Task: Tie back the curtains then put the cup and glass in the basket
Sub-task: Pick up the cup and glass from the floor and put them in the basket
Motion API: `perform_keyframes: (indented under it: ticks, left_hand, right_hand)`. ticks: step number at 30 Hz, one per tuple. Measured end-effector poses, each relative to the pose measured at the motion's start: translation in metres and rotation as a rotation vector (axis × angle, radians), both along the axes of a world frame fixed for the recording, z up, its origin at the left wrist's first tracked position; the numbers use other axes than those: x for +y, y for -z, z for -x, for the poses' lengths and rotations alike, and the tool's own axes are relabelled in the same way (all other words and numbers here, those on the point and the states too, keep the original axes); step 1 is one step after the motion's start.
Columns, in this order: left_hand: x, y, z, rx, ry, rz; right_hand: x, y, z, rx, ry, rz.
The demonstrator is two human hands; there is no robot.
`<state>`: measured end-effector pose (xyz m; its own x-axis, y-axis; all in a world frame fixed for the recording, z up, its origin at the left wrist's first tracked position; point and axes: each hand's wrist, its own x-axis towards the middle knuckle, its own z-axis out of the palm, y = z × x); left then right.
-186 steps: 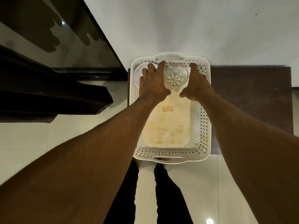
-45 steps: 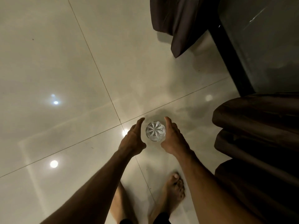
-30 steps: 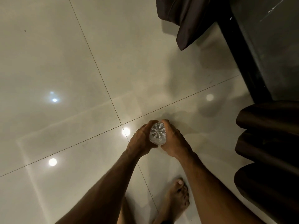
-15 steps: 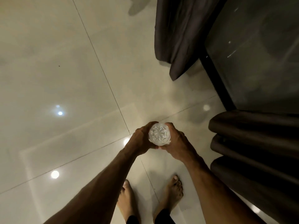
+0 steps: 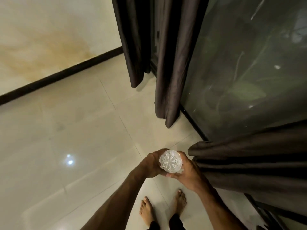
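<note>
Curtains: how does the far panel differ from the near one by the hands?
The far curtain hangs straight in upright folds, its hem just above the floor; the near curtain runs as bunched folds across the frame. The far curtain stands clear of the hands; the near curtain sits right beside the right hand, which holds the glass with the left hand. Both are the same dark fabric along the window.

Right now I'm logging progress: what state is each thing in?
Clear cut-pattern glass: lifted off the floor, gripped by both hands.
Left hand: closed on glass.
Right hand: closed on glass.
Dark brown curtains: hanging loose, no tie visible.
Glossy floor tiles: bare.
</note>
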<state>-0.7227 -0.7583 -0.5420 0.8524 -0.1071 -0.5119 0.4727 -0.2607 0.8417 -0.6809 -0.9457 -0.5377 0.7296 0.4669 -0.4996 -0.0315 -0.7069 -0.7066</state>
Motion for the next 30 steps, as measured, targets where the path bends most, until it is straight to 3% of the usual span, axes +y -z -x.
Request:
perform_keyframes:
  ticks: [6, 13, 20, 30]
  left_hand:
    - [-0.031, -0.107, 0.023, -0.004, 0.121, -0.039]
    - [-0.093, -0.181, 0.046, -0.002, 0.167, 0.032]
    - [-0.18, -0.214, 0.081, -0.089, 0.298, 0.0]
    - [-0.321, -0.249, 0.15, -0.044, 0.554, 0.011]
  right_hand:
    - [-0.034, -0.102, 0.045, -0.061, 0.082, -0.024]
    - [-0.087, -0.168, 0.079, -0.069, 0.216, -0.021]
    - [-0.171, -0.215, 0.135, -0.071, 0.4, -0.038]
    - [-0.293, -0.24, 0.247, -0.134, 0.652, 0.058]
